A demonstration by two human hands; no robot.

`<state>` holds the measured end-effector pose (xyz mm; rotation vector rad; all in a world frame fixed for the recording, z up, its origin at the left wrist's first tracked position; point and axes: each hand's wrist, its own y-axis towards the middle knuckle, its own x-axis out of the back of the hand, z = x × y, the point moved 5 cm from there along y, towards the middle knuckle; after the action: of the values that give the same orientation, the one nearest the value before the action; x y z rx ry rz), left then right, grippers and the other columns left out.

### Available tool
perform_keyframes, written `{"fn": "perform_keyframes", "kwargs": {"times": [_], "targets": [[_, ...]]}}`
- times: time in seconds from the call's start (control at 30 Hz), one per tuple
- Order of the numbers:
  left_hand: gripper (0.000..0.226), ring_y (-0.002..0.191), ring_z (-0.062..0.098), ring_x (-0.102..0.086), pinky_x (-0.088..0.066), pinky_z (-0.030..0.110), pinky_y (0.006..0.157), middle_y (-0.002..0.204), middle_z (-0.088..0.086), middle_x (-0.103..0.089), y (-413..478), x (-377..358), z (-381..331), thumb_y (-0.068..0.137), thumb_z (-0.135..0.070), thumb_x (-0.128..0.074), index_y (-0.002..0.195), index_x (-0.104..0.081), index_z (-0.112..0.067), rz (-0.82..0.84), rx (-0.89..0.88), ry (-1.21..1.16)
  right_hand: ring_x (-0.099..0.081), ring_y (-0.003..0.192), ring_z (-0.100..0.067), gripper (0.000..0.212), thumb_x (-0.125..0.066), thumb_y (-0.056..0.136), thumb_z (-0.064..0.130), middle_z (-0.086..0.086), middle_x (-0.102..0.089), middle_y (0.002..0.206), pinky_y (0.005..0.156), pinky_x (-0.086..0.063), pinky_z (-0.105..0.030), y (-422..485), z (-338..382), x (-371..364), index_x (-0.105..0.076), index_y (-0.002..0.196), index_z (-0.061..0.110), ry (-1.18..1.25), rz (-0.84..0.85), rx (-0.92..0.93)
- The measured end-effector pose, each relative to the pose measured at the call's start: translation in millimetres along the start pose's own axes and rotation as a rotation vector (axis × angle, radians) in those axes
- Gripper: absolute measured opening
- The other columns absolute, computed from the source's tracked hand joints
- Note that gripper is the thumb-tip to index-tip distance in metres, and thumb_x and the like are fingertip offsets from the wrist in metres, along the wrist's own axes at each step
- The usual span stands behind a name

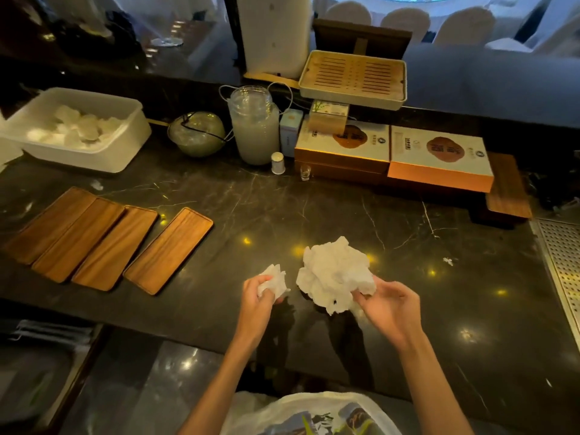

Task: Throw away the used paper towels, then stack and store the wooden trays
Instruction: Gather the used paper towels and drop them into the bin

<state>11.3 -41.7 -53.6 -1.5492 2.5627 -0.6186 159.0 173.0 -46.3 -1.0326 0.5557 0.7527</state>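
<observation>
Left hand (262,291) grip closed on small paper wad (276,282); right hand (389,304) pinches big crumpled wad (334,273) at its 5 o'clock edge, gathering both for the bin; four wooden trays (103,240) lie side by side, 9 o'clock on desk (314,208), unstacked, probably next.

dark veined marble counter (282,208). at left, four wooden trays (103,240) laid flat side by side. behind them, white plastic tub (125,146), round glass bowl (197,133), tall glass jar (255,127), small white shaker (277,163), shot glass (305,172). at right rear, stacked gift boxes (439,155); perforated metal drainer (561,265) at right edge.
</observation>
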Motion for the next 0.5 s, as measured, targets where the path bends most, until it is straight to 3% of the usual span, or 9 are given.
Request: {"fn": "perform_keyframes", "kwargs": {"times": [0.03, 0.1, 0.2, 0.27, 0.33, 0.4, 0.47, 0.5], "targets": [[0.026, 0.108, 0.019, -0.061, -0.056, 0.018, 0.072, 0.129, -0.005, -0.039, -2.1, 5.6, 2.4, 0.096, -0.015, -0.048, 0.122, -0.052, -0.020, 0.011, 0.016, -0.026, -0.031, 0.144, -0.034, 0.054, -0.040, 0.100, 0.028, -0.019, -0.036, 0.153, 0.121, -0.020, -0.043, 2.4, -6.3, -4.9, -0.032, 0.147, 0.005, -0.002, 0.012, 0.007], [0.029, 0.102, 0.012, -0.062, -0.053, 0.012, 0.067, 0.129, -0.005, -0.039, -5.3, 19.1, 5.9, 0.096, -0.017, -0.050, 0.125, -0.049, -0.020, 0.013, 0.036, -0.053, -0.036, 0.141, -0.033, 0.065, -0.053, 0.096, 0.039, -0.017, -0.039, 0.152, 0.118, -0.029, -0.043, 7.7, -24.1, -7.8, -0.033, 0.148, 0.006, -0.005, 0.007, 0.011], [0.029, 0.103, 0.009, -0.059, -0.052, 0.010, 0.067, 0.130, -0.002, -0.040, -8.7, 42.0, 11.4, 0.095, -0.016, -0.051, 0.124, -0.049, -0.017, 0.023, 0.033, -0.069, -0.054, 0.126, -0.030, 0.053, -0.056, 0.095, 0.032, -0.015, -0.053, 0.142, 0.094, -0.055, -0.042, 9.4, -53.1, -20.3, -0.045, 0.141, 0.007, -0.150, -0.091, 0.091], [0.027, 0.106, 0.012, -0.058, -0.052, 0.010, 0.067, 0.130, -0.001, -0.040, -11.2, 59.4, 14.7, 0.094, -0.016, -0.053, 0.121, -0.050, -0.018, 0.041, 0.032, -0.073, -0.059, 0.109, -0.032, 0.051, -0.062, 0.091, 0.032, -0.016, -0.057, 0.137, 0.077, -0.057, -0.037, 5.3, -72.3, -31.6, -0.052, 0.134, 0.008, -0.258, -0.142, 0.150], [0.028, 0.108, 0.014, -0.058, -0.054, 0.014, 0.069, 0.128, 0.001, -0.044, -12.4, 80.4, 15.6, 0.091, -0.015, -0.058, 0.118, -0.051, -0.020, 0.050, 0.026, -0.051, -0.061, 0.100, -0.028, 0.052, -0.071, 0.080, 0.030, -0.018, -0.059, 0.132, 0.076, -0.058, -0.035, -1.9, -95.0, -42.7, -0.059, 0.125, 0.008, -0.208, -0.200, 0.182], [0.032, 0.107, 0.018, -0.060, -0.055, 0.019, 0.072, 0.124, 0.006, -0.051, -13.1, 101.3, 17.8, 0.088, -0.014, -0.064, 0.116, -0.050, -0.016, 0.072, 0.027, -0.030, -0.065, 0.109, -0.031, 0.056, -0.075, 0.075, 0.025, -0.016, -0.063, 0.129, 0.086, -0.058, -0.046, -9.9, -119.5, -52.9, -0.059, 0.127, 0.011, -0.048, -0.210, 0.212], [0.032, 0.101, 0.019, -0.063, -0.056, 0.020, 0.071, 0.117, 0.007, -0.057, -13.6, 123.6, 23.3, 0.086, -0.011, -0.067, 0.113, -0.049, -0.013, 0.109, 0.051, -0.043, -0.061, 0.118, -0.038, 0.052, -0.067, 0.085, 0.022, -0.017, -0.063, 0.130, 0.092, -0.052, -0.059, -21.0, -148.4, -66.2, -0.051, 0.134, 0.012, 0.072, -0.182, 0.248], [0.031, 0.094, 0.016, -0.063, -0.056, 0.017, 0.066, 0.111, 0.005, -0.058, -13.4, 134.5, 26.4, 0.086, -0.010, -0.067, 0.111, -0.049, -0.013, 0.121, 0.057, -0.038, -0.061, 0.117, -0.040, 0.046, -0.059, 0.092, 0.019, -0.021, -0.062, 0.130, 0.090, -0.053, -0.058, -26.7, -163.5, -69.3, -0.048, 0.136, 0.012, 0.122, -0.186, 0.263]]}}
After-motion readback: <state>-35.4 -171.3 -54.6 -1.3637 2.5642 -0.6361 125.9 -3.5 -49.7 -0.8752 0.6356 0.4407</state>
